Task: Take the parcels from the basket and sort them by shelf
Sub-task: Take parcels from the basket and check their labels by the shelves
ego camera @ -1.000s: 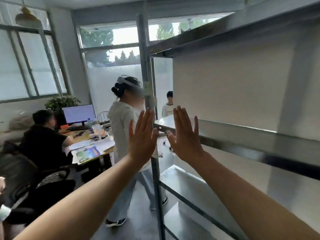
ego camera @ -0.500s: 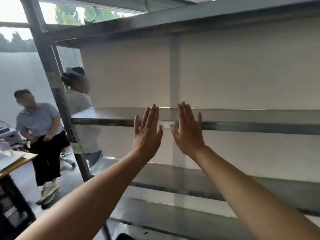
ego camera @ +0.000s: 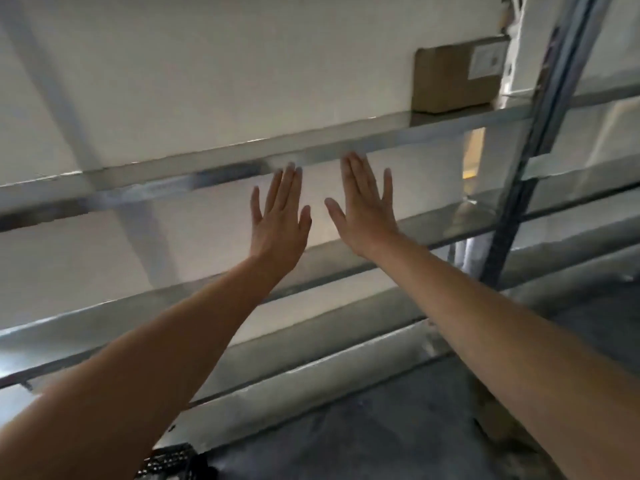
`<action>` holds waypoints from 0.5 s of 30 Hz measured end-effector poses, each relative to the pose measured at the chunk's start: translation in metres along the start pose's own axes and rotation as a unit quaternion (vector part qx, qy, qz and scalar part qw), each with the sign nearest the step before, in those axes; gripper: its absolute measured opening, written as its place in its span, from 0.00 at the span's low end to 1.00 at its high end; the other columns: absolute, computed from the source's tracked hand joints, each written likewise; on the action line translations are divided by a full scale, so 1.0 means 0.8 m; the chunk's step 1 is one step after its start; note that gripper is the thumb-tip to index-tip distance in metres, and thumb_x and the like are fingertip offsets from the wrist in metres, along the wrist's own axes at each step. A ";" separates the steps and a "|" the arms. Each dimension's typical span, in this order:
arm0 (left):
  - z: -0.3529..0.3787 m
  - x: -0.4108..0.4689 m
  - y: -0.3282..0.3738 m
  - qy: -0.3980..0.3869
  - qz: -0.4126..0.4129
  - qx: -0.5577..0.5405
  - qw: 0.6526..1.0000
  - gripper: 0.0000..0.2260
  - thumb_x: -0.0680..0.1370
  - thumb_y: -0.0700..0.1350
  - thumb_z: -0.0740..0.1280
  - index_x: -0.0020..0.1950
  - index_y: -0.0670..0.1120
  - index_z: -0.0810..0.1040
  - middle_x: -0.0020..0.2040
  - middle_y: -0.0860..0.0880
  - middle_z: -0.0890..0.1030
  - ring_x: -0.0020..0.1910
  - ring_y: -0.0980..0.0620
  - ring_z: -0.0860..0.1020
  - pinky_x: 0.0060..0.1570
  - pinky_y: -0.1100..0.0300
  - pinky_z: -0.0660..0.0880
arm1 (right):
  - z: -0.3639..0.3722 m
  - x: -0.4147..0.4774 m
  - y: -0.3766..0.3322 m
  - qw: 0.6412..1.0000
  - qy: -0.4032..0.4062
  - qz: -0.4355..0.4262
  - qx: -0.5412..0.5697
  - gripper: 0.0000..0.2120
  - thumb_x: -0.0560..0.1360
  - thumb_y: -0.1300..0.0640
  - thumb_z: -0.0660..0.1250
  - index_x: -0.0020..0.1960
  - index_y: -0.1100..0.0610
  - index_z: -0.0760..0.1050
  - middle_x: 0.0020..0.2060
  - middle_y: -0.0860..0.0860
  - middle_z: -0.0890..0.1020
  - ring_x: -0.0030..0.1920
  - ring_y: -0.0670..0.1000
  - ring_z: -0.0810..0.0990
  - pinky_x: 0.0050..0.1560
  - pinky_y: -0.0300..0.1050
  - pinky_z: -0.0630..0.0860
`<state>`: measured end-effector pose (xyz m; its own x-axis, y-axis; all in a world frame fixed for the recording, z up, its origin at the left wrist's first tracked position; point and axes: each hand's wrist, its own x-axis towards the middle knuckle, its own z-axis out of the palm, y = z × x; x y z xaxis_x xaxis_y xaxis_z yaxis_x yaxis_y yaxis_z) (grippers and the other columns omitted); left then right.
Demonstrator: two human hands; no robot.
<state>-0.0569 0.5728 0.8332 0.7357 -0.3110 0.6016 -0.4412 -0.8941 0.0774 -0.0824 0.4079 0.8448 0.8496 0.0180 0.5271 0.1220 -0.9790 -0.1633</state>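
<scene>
1. Head view: two hands, left hand (ego camera: 277,220) and right hand (ego camera: 367,216), are raised flat, fingers straight, holding nothing.
2. One parcel (ego camera: 453,81) stands on the upper shelf (ego camera: 207,168), far right.
3. One basket (ego camera: 173,460) corner shows at the bottom edge.

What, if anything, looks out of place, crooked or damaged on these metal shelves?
Nothing stands out. The brown cardboard box with a white label sits flat at the right end of the grey metal shelf; the left hand and right hand are open, holding nothing.
</scene>
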 end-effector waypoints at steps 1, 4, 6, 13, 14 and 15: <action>0.016 0.003 0.036 -0.009 0.016 -0.011 1.000 0.26 0.85 0.51 0.48 0.81 0.48 0.43 0.81 0.52 0.43 0.79 0.55 0.41 0.77 0.46 0.38 | -0.008 -0.014 0.035 1.000 -0.003 0.017 -0.016 0.34 0.83 0.43 0.46 0.80 0.57 0.35 0.79 0.51 0.37 0.78 0.49 0.35 0.76 0.59 0.34; 0.058 0.007 0.140 -0.032 0.078 -0.031 0.996 0.26 0.85 0.50 0.48 0.81 0.48 0.43 0.81 0.52 0.42 0.79 0.54 0.41 0.77 0.46 0.40 | -0.036 -0.060 0.133 0.996 -0.002 0.083 -0.042 0.34 0.83 0.45 0.49 0.80 0.58 0.37 0.80 0.51 0.39 0.78 0.49 0.36 0.76 0.60 0.36; 0.082 0.007 0.202 -0.050 0.121 -0.054 0.990 0.26 0.84 0.49 0.50 0.81 0.47 0.45 0.81 0.52 0.44 0.79 0.54 0.43 0.77 0.45 0.41 | -0.053 -0.094 0.192 0.990 -0.001 0.125 -0.060 0.34 0.83 0.46 0.50 0.80 0.58 0.37 0.80 0.52 0.39 0.79 0.50 0.37 0.76 0.62 0.37; 0.157 0.008 0.373 -0.106 0.237 -0.142 0.955 0.28 0.83 0.47 0.53 0.81 0.47 0.46 0.81 0.52 0.47 0.80 0.54 0.44 0.77 0.44 0.42 | -0.086 -0.212 0.351 0.951 -0.009 0.280 -0.133 0.35 0.82 0.46 0.50 0.80 0.59 0.36 0.80 0.52 0.40 0.79 0.50 0.37 0.74 0.60 0.33; 0.167 0.006 0.391 -0.111 0.255 -0.147 0.949 0.28 0.83 0.48 0.53 0.81 0.47 0.47 0.81 0.52 0.48 0.80 0.54 0.45 0.77 0.44 0.42 | -0.089 -0.225 0.367 0.944 -0.015 0.299 -0.137 0.35 0.82 0.47 0.51 0.80 0.59 0.37 0.80 0.52 0.40 0.79 0.50 0.37 0.75 0.61 0.33; 0.178 0.005 0.408 -0.116 0.271 -0.155 0.943 0.28 0.83 0.48 0.53 0.81 0.47 0.47 0.81 0.51 0.48 0.80 0.53 0.45 0.76 0.45 0.41 | -0.090 -0.237 0.382 0.938 -0.020 0.316 -0.139 0.35 0.82 0.47 0.51 0.80 0.59 0.37 0.80 0.52 0.40 0.79 0.50 0.37 0.75 0.62 0.34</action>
<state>-0.1253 0.2339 0.7476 0.4351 -0.7901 0.4319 -0.8875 -0.4571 0.0578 -0.2426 0.0906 0.7548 0.7264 -0.5822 0.3652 -0.5467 -0.8115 -0.2063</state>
